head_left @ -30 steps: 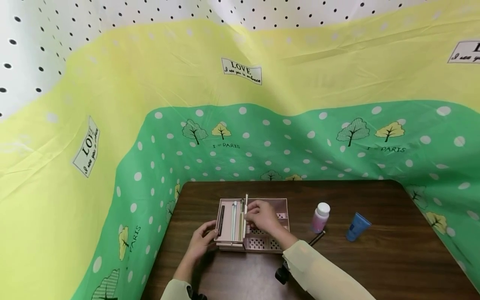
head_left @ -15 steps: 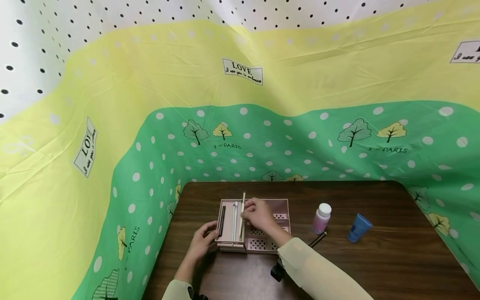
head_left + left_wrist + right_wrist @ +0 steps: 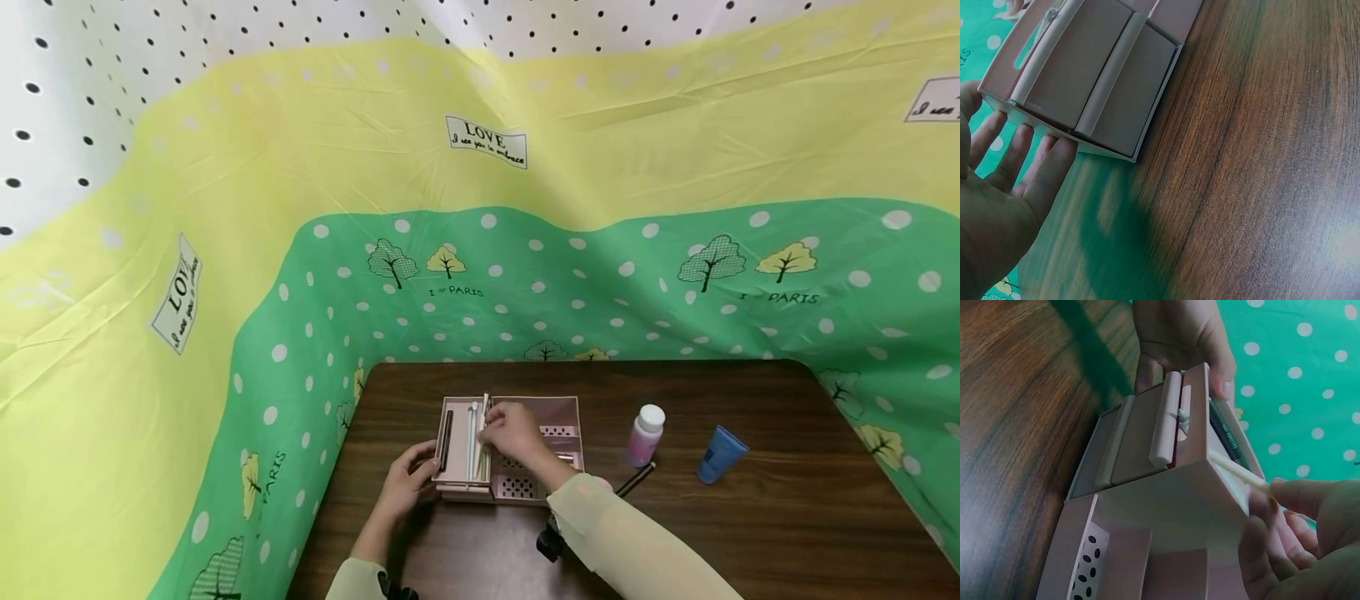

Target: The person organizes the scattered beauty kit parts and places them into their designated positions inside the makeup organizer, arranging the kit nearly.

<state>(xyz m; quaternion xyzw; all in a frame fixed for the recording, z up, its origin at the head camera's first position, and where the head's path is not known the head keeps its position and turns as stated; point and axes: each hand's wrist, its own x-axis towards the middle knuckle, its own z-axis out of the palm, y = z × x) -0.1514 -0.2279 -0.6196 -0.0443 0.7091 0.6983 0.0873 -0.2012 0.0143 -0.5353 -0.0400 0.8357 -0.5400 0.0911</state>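
Observation:
A pink desktop organizer (image 3: 461,493) stands near the table's back left, with drawers under a shallow top tray (image 3: 459,433). My right hand (image 3: 512,432) pinches a slim cream-coloured stick (image 3: 1238,469) at the tray's right side; its exact kind is unclear. In the right wrist view the stick slants, one end past the tray's rim. Inside the tray lie a dark pen (image 3: 446,440) and pale blue slim sticks (image 3: 472,442). My left hand (image 3: 403,483) touches the organizer's left side with extended fingers, its thumb by the tray rim.
Open compartments with perforated dividers (image 3: 514,487) form the organizer's right half. Right of it stand a pink bottle with a white cap (image 3: 645,435) and a blue tube (image 3: 722,455). Black slim sticks (image 3: 636,481) lie near the right sleeve. A patterned curtain (image 3: 570,283) hangs behind the table.
My right hand has shifted slightly left over the tray, and the stick's upper end has moved left and dropped lower. The left hand stays at the organizer's side.

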